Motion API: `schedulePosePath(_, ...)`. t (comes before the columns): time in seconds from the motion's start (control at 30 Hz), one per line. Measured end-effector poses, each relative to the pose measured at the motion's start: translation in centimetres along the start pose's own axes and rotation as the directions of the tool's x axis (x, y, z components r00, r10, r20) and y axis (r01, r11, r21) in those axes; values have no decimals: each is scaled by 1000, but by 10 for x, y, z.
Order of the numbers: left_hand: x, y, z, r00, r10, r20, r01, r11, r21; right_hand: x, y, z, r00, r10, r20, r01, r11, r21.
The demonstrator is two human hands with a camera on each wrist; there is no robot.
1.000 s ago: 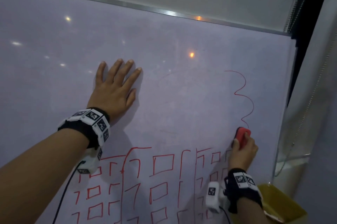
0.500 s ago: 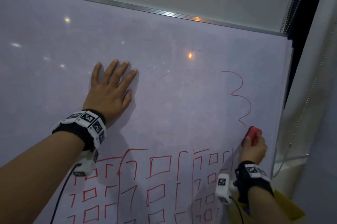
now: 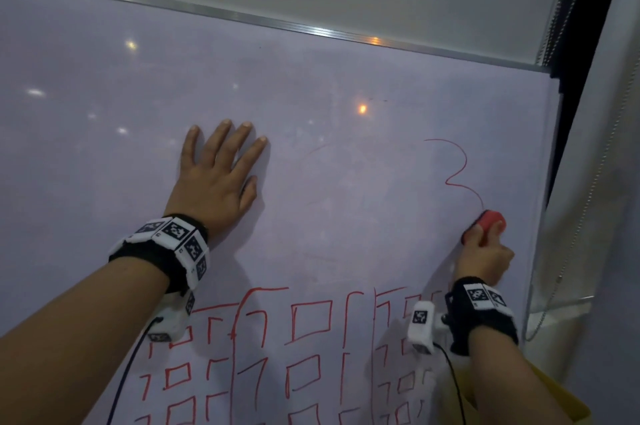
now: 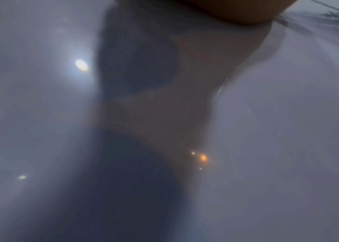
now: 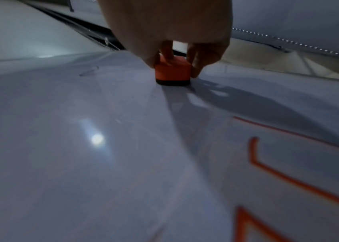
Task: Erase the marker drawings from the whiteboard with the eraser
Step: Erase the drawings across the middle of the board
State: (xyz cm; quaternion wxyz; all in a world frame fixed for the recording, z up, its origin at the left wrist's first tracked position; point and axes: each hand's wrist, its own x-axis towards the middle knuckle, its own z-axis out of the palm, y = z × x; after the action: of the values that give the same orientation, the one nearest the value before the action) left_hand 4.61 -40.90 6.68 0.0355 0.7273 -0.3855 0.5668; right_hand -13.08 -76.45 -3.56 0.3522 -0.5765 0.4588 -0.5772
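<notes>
two hands are on the whiteboard (image 3: 346, 154). the left hand (image 3: 216, 179) lies flat against it, fingers straight and slightly spread, palm pressing the bare surface and holding nothing. in the left wrist view only a blurred edge of that hand and its shadow on the board can be made out.

the right hand (image 3: 486, 256) is over by the board's right edge, its fingers curled round the red eraser (image 3: 486, 222). the eraser sticks out above the fingertips and sits right at the lower end of a red squiggle (image 3: 459, 175), which winds upward from it. in the right wrist view the eraser (image 5: 172, 72) is an orange-red block with a dark pad underneath, the pad flat on the board, thumb on one side and fingers (image 5: 197, 65) on the other.

below both wrists run rows of red squares (image 3: 311, 324) and upright strokes, still on the board. between the two hands the surface carries only faint pinkish smears.

each wrist wears a black band (image 3: 162, 251) set with white tiles printed with black square code patterns; no readable words or brand names show anywhere. a bead chain (image 3: 568, 251) hangs to the right of the right hand, past the board's edge, and something yellow (image 3: 554, 400) sits below that forearm.
</notes>
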Motion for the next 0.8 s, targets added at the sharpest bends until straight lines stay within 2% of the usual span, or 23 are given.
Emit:
schedulePosePath(0.07,0,0,0,1000,6,-6,-6,1000,-6,-8,-7,2,999,11,32,-12,999,30)
schedulePosePath(0.13,0,1,0,1000,2,-2,-2,1000,-15,-27,-2,5,994,-80,68,77,996,53)
schedulePosePath(0.2,-1,0,-1,1000,-4,1,4,1000,-20,-44,20,4,990,-109,90,103,992,67)
schedulePosePath(0.3,0,1,-1,1000,-3,-8,3,1000,-18,-41,47,-4,998,13,66,-17,999,47)
schedulePosePath(0.37,0,1,-1,1000,1,-9,-2,1000,-13,-29,37,-8,994,87,70,-89,996,29)
schedulePosePath(0.43,0,0,-1,1000,5,-9,-5,1000,-16,-16,12,-8,994,82,68,-83,996,16)
schedulePosePath(0.57,0,0,-2,1000,5,12,-5,1000,-30,7,-57,-7,995,-49,87,47,999,24)
schedulePosePath(0.63,0,0,-2,1000,0,19,1,999,-40,4,-83,0,979,-179,102,178,984,18)
schedulePosePath(0.73,0,0,-2,1000,-9,17,9,999,-36,-21,-91,9,886,-445,135,445,895,28)
schedulePosePath(0.8,0,1,-1,1000,-5,17,6,999,-32,-26,-73,7,854,-499,148,504,864,6)
